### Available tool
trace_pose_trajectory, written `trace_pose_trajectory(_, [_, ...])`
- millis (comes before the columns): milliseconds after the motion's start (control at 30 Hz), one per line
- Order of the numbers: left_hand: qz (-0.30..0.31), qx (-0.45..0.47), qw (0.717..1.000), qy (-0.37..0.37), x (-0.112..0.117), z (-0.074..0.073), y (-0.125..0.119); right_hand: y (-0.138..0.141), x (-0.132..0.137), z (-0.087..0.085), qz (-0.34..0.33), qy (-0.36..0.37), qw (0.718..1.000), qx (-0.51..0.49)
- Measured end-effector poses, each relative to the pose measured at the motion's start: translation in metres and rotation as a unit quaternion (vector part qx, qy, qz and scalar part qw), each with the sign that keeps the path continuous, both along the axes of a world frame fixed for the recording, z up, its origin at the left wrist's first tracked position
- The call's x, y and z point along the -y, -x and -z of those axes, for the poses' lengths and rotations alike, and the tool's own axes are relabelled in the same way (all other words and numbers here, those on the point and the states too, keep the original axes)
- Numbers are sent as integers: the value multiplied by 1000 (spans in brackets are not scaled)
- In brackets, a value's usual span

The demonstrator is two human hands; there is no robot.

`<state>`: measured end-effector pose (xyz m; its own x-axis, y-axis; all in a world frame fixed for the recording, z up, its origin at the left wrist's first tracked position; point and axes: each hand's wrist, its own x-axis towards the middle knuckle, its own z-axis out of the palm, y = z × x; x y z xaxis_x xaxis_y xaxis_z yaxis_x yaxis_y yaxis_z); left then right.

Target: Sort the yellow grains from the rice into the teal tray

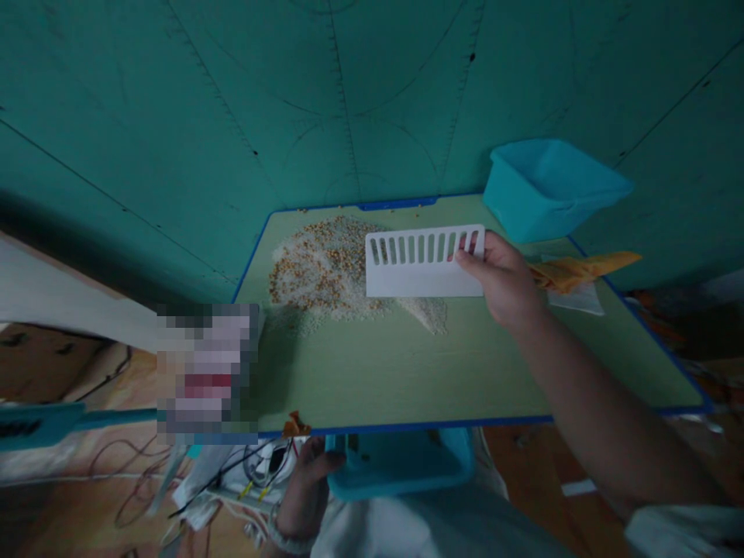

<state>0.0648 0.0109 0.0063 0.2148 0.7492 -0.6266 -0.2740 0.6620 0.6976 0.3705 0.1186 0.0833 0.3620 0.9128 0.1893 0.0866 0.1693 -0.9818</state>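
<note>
My right hand (508,279) grips a white slotted plastic scraper (421,279) by its right end, thumb on the front face. The scraper is held over the right side of a spread pile of white rice-like grains mixed with yellow-orange kernels (325,267). A tongue of white grains (427,312) shows below the scraper's lower edge. Below the table's front edge, my left hand (314,469) is closed on the left rim of a shallow teal tub (401,477), close to my body. A few small dark bits lie in that tub.
A deeper teal bin (546,190) stands at the table's back right corner. Beside it lie an orange cloth (581,270) and a clear plastic bag (575,301). The blue-edged table (418,372) meets a green wall. A blurred-out box (212,372) stands at left; cables cover the floor.
</note>
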Motion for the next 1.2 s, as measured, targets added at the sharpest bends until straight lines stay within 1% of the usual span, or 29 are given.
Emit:
trace_pose_trajectory(167, [9, -4, 1000, -2, -1, -2, -2, 4, 2, -7, -11, 28, 1000, -9])
trace_pose_trajectory(267, [18, 8, 1000, -6, -1, -2, -2, 4, 2, -10, -2, 29, 999, -17])
trace_pose_trajectory(433, [26, 19, 999, -15, 0, 5, 1, -1, 2, -9, 10, 27, 999, -19])
trace_pose_trajectory(600, [15, 8, 1000, -13, 2, 9, 4, 0, 1, -8, 12, 41, 999, -30])
trace_pose_trajectory(867, [10, 8, 1000, 4, 0, 6, -1, 5, 2, -9, -21, 46, 998, -48])
trace_pose_trajectory(1000, [3, 4, 1000, 9, 0, 5, -2, 4, 2, -9, 0, 39, 998, -42])
trace_pose_trajectory(1200, [6, 5, 1000, 6, 2, 9, 0, -5, 0, -5, 33, 23, 999, 16])
